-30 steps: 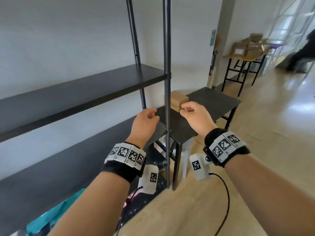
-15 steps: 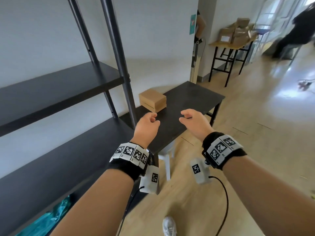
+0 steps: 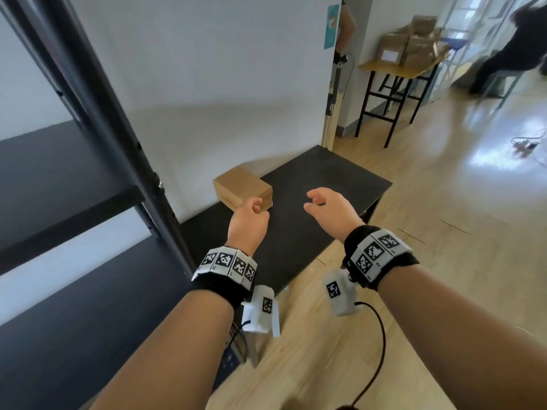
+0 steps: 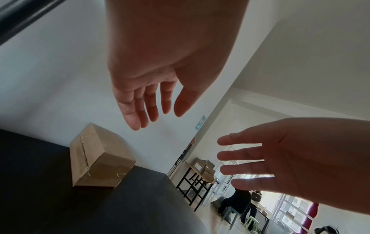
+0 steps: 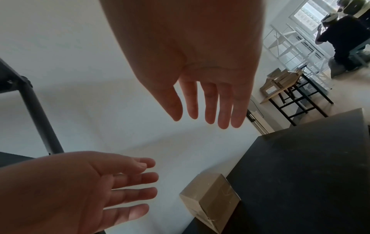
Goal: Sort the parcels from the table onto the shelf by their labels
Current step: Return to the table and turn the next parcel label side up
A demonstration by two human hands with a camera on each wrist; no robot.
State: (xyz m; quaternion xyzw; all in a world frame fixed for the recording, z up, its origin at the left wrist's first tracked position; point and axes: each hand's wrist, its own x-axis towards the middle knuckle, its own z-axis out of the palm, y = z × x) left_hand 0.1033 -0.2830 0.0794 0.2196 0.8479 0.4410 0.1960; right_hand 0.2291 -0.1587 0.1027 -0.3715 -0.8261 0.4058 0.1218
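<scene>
At the far left stands the black shelf (image 3: 68, 202), its boards bare where they show. Right of it, on the black table (image 3: 340, 176), one brown parcel (image 3: 241, 184) sits at the back-left corner, close to the wall. The left hand (image 3: 248, 224) hovers just in front of the parcel, fingers relaxed and holding nothing; the right hand (image 3: 330, 210) hangs over the table's middle, equally loose and empty.

No label shows on any visible face, so the parcel may likely land on the wrong shelf board unless it is turned and read first. A one-sided grab could also push it against the wall.

The parcel lies flat, its long axis running along the table's left edge towards the wall, the taped end facing the person.
</scene>
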